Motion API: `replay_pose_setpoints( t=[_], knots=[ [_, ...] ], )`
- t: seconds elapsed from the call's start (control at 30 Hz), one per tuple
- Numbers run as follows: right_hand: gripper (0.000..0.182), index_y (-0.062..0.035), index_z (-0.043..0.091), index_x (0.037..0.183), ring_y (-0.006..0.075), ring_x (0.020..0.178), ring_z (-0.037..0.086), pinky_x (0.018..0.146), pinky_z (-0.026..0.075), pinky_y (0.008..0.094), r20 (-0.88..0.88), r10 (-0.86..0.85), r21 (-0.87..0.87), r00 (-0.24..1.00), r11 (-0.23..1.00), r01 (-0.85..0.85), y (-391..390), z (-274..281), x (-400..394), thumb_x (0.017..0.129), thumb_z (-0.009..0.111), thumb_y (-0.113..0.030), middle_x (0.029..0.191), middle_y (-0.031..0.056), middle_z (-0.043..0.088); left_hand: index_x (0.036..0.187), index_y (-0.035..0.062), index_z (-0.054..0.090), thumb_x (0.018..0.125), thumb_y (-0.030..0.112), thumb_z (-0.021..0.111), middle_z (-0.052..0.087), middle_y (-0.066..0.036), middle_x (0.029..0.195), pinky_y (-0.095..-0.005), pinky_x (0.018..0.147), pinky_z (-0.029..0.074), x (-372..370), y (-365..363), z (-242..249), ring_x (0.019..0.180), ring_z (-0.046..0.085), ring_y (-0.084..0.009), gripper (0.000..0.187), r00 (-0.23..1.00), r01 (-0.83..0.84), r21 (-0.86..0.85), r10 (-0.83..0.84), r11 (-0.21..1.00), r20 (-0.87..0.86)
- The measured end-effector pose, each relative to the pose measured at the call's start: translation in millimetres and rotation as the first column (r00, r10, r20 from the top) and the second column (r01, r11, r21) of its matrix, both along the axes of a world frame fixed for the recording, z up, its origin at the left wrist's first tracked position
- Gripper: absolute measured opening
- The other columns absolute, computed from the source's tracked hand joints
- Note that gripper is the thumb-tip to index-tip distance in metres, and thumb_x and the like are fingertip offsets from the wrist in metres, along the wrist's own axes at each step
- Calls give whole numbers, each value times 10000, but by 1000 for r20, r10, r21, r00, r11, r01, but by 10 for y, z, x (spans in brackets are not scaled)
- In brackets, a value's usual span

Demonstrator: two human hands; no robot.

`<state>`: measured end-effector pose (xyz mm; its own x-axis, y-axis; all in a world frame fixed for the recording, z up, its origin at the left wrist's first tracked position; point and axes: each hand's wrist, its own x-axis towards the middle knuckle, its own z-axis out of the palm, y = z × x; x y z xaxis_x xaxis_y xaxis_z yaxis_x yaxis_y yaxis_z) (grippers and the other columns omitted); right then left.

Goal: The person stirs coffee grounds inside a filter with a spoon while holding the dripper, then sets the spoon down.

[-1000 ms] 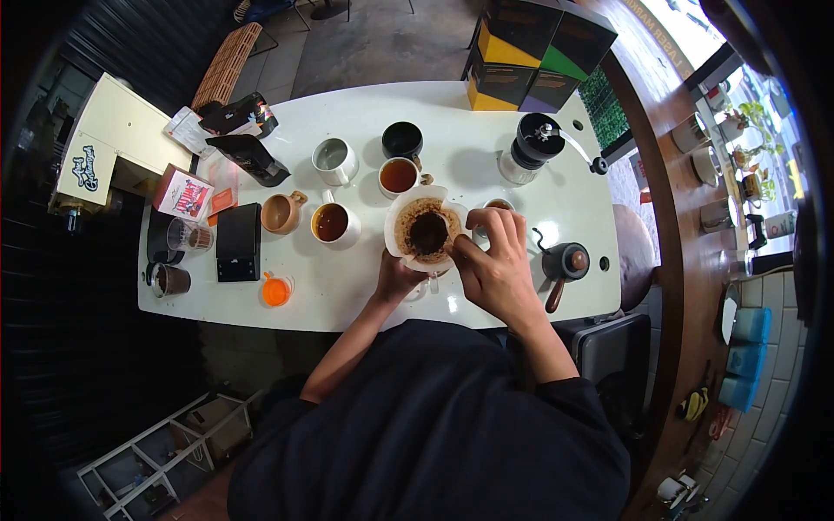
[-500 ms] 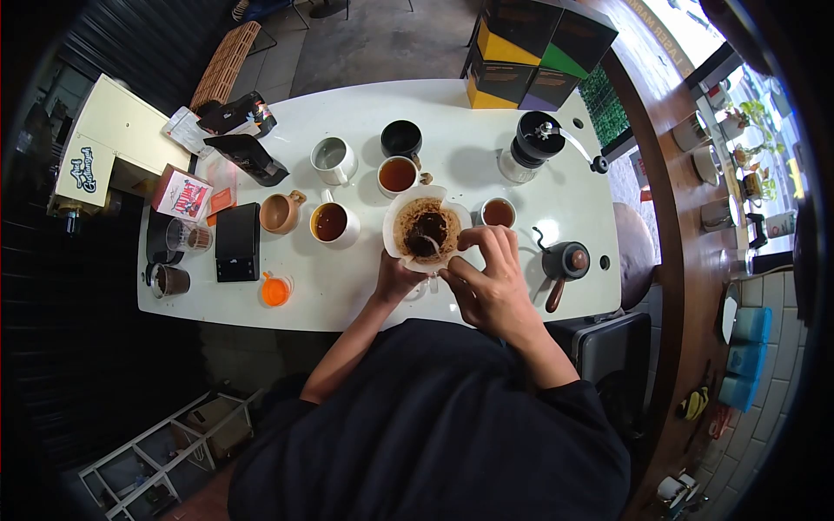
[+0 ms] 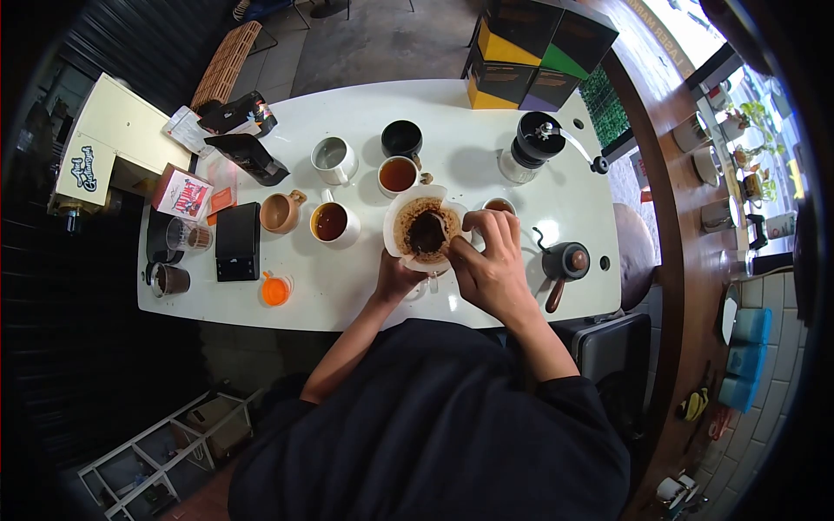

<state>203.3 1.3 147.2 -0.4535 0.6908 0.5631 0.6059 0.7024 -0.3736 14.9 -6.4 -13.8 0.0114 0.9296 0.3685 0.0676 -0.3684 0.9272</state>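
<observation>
In the middle of the table, a coffee dripper holds a paper filter with wet dark coffee grounds inside. My left hand is closed around the dripper's near left side. Over its right rim, my right hand pinches a thin pale stirrer whose tip reaches into the grounds; the fingers hide most of it. Close by are a white cup of tea-coloured liquid, a white mug of amber liquid and a small cup partly hidden by my right hand.
A gooseneck kettle and a hand grinder stand on the right. Leftward are a brown cup, a black scale, an orange cup and coffee bags. A white mug and black cup sit farther back.
My right hand has shifted slightly, and the stirrer has moved from the near middle of the grounds toward the right side of the filter. My left hand stays on the dripper.
</observation>
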Motion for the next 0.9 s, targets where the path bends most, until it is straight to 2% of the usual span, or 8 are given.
replay_pose_setpoints(
  t=[0.07,0.13,0.2,0.33,0.5,0.63,0.7,0.9],
  knots=[
    [180,-79,719,924,289,1086,555,973,411,457,18,20,-1,1000,1000,-20,19,-71,-32,751,765,-91,1112,99,577,1238,7,661,780,477,887,732,-133,1188,-432,959,565,13,-1,6,1105,713,-304,694,999,4,-18,-4,1000,35],
    [179,-79,717,927,292,1084,554,972,411,458,23,49,-38,999,998,-48,-22,-129,-65,755,763,-94,1114,104,573,1232,7,665,781,469,887,734,-131,1183,-432,954,566,6,-13,-4,1104,713,-306,683,998,6,-39,-3,999,69],
    [179,-78,715,930,294,1081,554,971,410,459,29,74,-76,997,995,-71,-64,-124,-62,758,762,-98,1117,109,569,1225,8,670,782,466,888,737,-130,1174,-431,948,566,1,-12,-33,1101,713,-305,673,1000,-21,-23,20,1000,-8],
    [172,-76,708,934,307,1076,548,965,410,461,-6,81,-74,997,994,-81,-113,30,-25,771,757,-101,1133,120,562,1217,12,675,779,467,891,738,-126,1173,-428,942,567,-32,-8,-68,1092,717,-298,668,1000,14,-20,-15,1000,-23],
    [122,-55,713,925,332,1073,534,963,410,475,-15,131,-104,991,986,-132,-102,35,-20,823,772,-89,1138,141,564,1212,12,674,783,445,893,739,-125,1168,-427,943,570,3,-6,10,1084,720,-292,648,1000,12,-38,-11,999,28],
    [143,-88,733,913,292,1094,549,971,402,457,38,45,-48,998,998,-44,-15,-71,1,781,777,-119,1122,97,580,1218,6,668,776,447,899,738,-128,1168,-427,952,569,2,-21,39,1091,718,-300,665,999,-5,-24,6,1000,41],
    [149,-87,734,916,290,1093,549,969,401,462,33,21,-12,999,1000,-20,-26,-16,16,779,781,-122,1121,96,579,1221,4,665,764,464,904,736,-132,1171,-430,960,566,-7,-8,-28,1097,715,-310,691,1000,-18,14,18,1000,-20],
    [163,-79,731,925,293,1086,548,965,400,473,29,-7,17,1000,1000,7,-11,-95,-39,778,784,-126,1121,99,573,1210,10,676,771,475,890,739,-133,1165,-443,961,564,-1,-9,-8,1099,713,-319,675,999,-7,21,6,1000,37]
  ],
)
